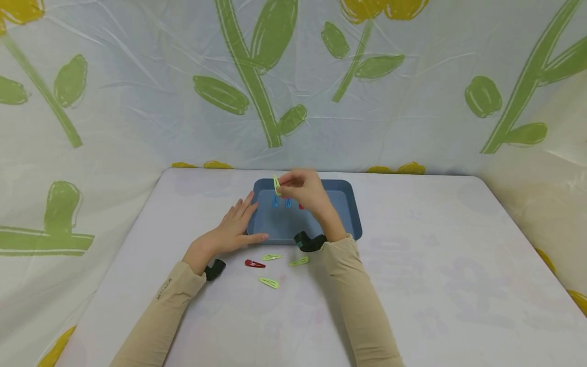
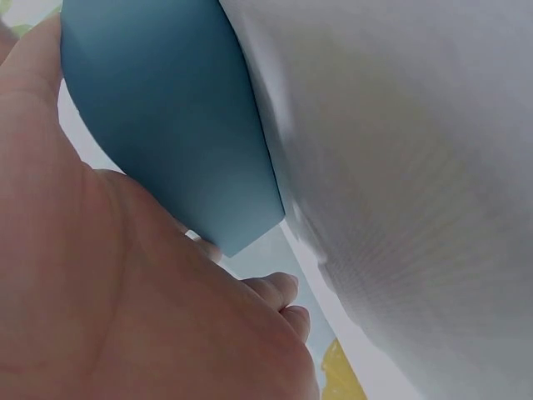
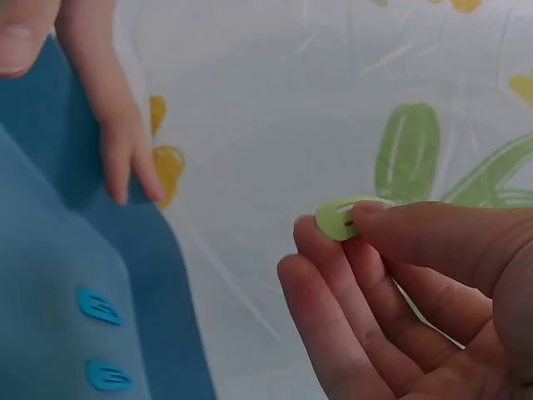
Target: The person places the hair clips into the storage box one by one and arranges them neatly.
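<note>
My right hand (image 1: 303, 191) pinches a light green snap hair clip (image 1: 276, 185) between thumb and fingers, above the back left of a blue-grey tray (image 1: 284, 237). In the right wrist view the clip (image 3: 336, 221) shows its rounded end beside the thumb. Two blue hair clips (image 1: 275, 201) lie side by side in the tray, and a red hair clip (image 1: 301, 207) is partly hidden by the right hand. Along the tray's left rim rests my left hand (image 1: 231, 227), fingers straight and thumb spread toward the front edge.
In front of the tray, on the white-covered table (image 1: 440, 285), lie several loose clips: a dark red clip (image 1: 255, 263) and light green ones, one of them a green clip (image 1: 268, 283) nearest me. A flower-printed curtain (image 1: 174, 102) hangs behind the table.
</note>
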The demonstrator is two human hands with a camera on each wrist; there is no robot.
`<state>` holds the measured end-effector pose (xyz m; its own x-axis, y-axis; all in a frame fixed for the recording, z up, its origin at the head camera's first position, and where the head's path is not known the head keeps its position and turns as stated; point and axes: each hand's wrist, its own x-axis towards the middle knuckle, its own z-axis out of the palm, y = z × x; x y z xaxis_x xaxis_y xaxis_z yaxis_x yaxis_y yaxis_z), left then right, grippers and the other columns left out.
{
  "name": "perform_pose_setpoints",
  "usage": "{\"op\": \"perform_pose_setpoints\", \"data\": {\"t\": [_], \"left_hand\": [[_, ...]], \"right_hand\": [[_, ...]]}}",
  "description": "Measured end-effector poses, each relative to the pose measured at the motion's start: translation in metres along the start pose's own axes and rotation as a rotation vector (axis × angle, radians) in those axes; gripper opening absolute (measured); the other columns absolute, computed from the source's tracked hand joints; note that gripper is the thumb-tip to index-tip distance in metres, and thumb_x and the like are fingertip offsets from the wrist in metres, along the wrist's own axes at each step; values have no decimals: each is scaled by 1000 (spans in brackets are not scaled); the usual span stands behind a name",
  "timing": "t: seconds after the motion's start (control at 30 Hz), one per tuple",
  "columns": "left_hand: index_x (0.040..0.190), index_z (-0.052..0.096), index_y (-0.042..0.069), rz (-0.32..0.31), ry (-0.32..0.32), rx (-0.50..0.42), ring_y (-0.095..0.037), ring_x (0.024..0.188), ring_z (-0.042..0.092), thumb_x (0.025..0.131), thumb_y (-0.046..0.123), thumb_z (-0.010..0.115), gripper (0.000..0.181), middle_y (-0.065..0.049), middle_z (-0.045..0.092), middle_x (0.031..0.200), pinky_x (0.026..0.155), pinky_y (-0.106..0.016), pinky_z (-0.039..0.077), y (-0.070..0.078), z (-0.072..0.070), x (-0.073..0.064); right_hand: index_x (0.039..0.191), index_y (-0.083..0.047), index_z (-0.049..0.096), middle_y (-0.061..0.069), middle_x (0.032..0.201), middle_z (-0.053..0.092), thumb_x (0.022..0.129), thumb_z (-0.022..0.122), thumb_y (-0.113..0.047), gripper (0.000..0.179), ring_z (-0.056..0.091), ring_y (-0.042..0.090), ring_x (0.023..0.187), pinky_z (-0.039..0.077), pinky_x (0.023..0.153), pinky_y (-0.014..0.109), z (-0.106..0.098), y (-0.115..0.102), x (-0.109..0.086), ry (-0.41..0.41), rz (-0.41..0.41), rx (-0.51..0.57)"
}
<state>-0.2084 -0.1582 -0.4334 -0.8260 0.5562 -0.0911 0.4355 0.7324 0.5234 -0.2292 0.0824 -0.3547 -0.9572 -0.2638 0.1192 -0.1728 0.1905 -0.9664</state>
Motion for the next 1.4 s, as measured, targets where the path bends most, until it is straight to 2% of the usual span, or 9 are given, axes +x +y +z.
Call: {"op": "perform_pose_setpoints", "data": {"t": [0.1, 0.17, 0.23, 0.3, 0.4, 0.77, 0.97, 1.13, 1.4], "left_hand": [[158, 12, 1, 0, 2, 6, -44, 149, -8, 92, 64, 57, 102, -7, -15, 165, 116, -62, 0, -1, 1, 1], [158, 12, 1, -1, 4, 7, -44, 149, -8, 92, 64, 57, 102, -7, -15, 165, 116, -62, 0, -2, 1, 1], [158, 12, 1, -2, 5, 8, -44, 149, -8, 92, 64, 57, 102, -7, -15, 165, 116, -62, 0, -3, 2, 1], [158, 12, 1, -4, 4, 8, -43, 149, -8, 91, 65, 57, 102, -6, -15, 165, 117, -62, 0, -2, 2, 1], [158, 12, 2, -5, 2, 9, -43, 149, -8, 91, 65, 57, 103, -6, -15, 165, 117, -61, 0, -2, 2, 1], [159, 11, 3, -12, -2, 5, -42, 149, -9, 91, 66, 56, 102, -4, -16, 165, 117, -60, 0, 0, 1, -1], [159, 11, 3, -11, -7, 3, -42, 149, -8, 93, 65, 55, 101, -4, -17, 165, 117, -59, 0, 0, 1, 0], [159, 11, 3, -11, -8, 3, -42, 149, -8, 93, 65, 55, 100, -4, -17, 165, 117, -60, 0, 0, 2, 0], [159, 12, 2, -3, -2, -8, -43, 149, -7, 93, 63, 56, 100, -6, -15, 165, 117, -60, 0, 0, 0, -1]], "right_hand": [[102, -2, 73, 10, 89, 73, 88, 74, -6, 14, 73, 30, 81, 41, 49, 24, 3, 9, 2, 19, 70, 21], [102, 0, 73, 10, 87, 73, 88, 74, -6, 15, 73, 30, 80, 47, 51, 27, 5, 15, 4, 18, 102, 43], [101, 3, 72, 12, 86, 72, 87, 74, -3, 15, 73, 31, 78, 57, 62, 36, 8, 23, 5, 14, 132, 79], [101, 8, 71, 15, 86, 72, 87, 72, 1, 15, 73, 31, 77, 58, 78, 47, 11, 29, 7, 8, 158, 120], [99, 11, 70, 17, 85, 72, 86, 71, 4, 15, 72, 29, 73, 56, 82, 52, 15, 36, 8, 11, 206, 141], [93, 13, 71, 18, 78, 71, 83, 71, 9, 10, 71, 21, 63, 60, 68, 39, 28, 52, 8, 10, 415, 130], [88, 11, 72, 16, 75, 71, 81, 71, 9, 7, 70, 19, 57, 59, 61, 33, 35, 57, 7, 6, 452, 36], [85, 8, 73, 15, 72, 71, 80, 73, 8, 5, 70, 19, 56, 59, 58, 31, 40, 58, 6, 44, 478, -40], [81, 6, 73, 14, 69, 71, 78, 76, 7, 4, 70, 18, 55, 58, 55, 29, 43, 55, 5, 64, 469, -109]]}}
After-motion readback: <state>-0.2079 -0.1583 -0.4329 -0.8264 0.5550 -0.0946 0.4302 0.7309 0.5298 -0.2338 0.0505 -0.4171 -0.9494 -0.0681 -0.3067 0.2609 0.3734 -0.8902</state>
